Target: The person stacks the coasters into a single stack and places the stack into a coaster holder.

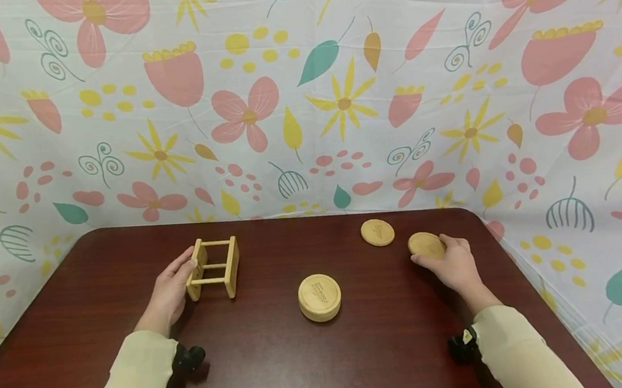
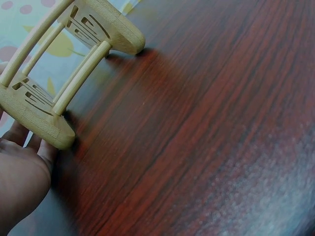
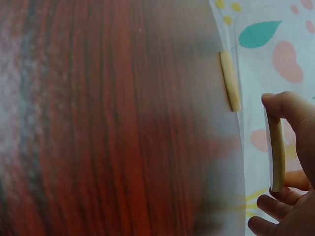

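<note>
My left hand [image 1: 170, 292] grips the left side panel of a small wooden coaster holder [image 1: 231, 267], a frame of two slotted panels joined by round rods. In the left wrist view, the holder [image 2: 81, 83] stands on the table with my fingers along the outer face of its near panel. At the right, my right hand [image 1: 457, 264] pinches a round wooden coaster [image 1: 426, 244] by its edge between thumb and fingers. The right wrist view has this coaster [image 3: 276, 152] edge-on, above the table. Another coaster [image 1: 378, 232] lies flat just left of it.
A short stack of round wooden coasters [image 1: 320, 297], engraved on top, sits mid-table between my hands. The dark red-brown table [image 1: 284, 374] ends at a back edge against a floral cloth [image 1: 290, 107], which also hangs along both sides.
</note>
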`<move>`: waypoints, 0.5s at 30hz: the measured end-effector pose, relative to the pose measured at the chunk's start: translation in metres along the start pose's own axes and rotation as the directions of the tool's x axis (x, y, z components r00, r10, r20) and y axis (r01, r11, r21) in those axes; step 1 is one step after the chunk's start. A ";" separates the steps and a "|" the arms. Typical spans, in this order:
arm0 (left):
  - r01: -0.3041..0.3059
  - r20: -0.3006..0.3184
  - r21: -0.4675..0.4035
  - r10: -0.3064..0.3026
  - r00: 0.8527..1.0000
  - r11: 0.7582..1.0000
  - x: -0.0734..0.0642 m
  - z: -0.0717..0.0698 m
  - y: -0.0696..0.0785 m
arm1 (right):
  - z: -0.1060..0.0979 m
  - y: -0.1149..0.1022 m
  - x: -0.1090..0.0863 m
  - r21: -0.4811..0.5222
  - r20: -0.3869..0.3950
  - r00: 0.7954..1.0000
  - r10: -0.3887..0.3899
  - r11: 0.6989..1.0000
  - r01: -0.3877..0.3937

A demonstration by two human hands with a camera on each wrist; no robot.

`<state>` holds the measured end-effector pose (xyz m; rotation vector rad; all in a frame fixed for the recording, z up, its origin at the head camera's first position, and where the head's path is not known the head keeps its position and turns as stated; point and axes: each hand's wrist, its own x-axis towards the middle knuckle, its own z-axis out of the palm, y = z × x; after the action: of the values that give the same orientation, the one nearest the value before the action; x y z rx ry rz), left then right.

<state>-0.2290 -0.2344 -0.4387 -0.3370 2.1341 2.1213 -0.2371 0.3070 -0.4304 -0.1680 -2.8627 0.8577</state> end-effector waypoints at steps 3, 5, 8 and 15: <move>0.000 0.001 0.008 0.000 1.000 1.000 0.000 0.000 0.000 | 0.001 -0.003 -0.001 0.007 -0.003 1.000 -0.013 1.000 0.013; -0.002 -0.002 0.007 0.002 1.000 1.000 0.001 0.000 -0.001 | 0.001 -0.004 -0.002 0.012 -0.006 1.000 -0.020 1.000 0.020; -0.002 -0.007 0.006 0.002 1.000 1.000 0.001 0.000 -0.001 | 0.003 -0.007 -0.003 0.013 -0.005 1.000 -0.025 1.000 0.025; -0.003 -0.015 0.009 0.003 1.000 1.000 0.000 0.001 0.000 | 0.005 -0.012 -0.007 0.024 0.007 0.999 -0.035 0.999 0.034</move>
<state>-0.2296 -0.2336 -0.4385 -0.3497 2.1532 2.1167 -0.2319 0.2931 -0.4284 -0.1125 -2.8518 0.8878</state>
